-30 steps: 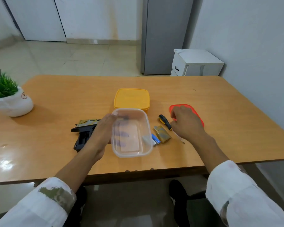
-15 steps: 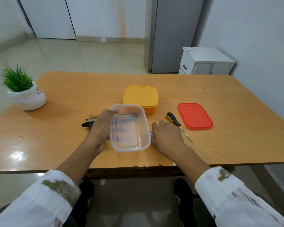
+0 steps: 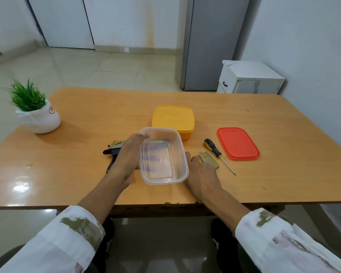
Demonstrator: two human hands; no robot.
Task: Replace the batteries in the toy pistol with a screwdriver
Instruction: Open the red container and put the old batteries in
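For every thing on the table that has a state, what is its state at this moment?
clear container: no lid, looks empty, gripped by left hand
yellow container: lid on
red lid: off, flat on table
screwdriver: lying untouched
toy pistol: lying, partly hidden behind left hand
gold cover: detached, beside right hand
right hand: resting on table, holding nothing visible

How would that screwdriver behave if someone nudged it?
The screwdriver has a rounded handle and lies flat on the glossy table, so it would probably roll or slide. Its thin metal shaft looks stiff.
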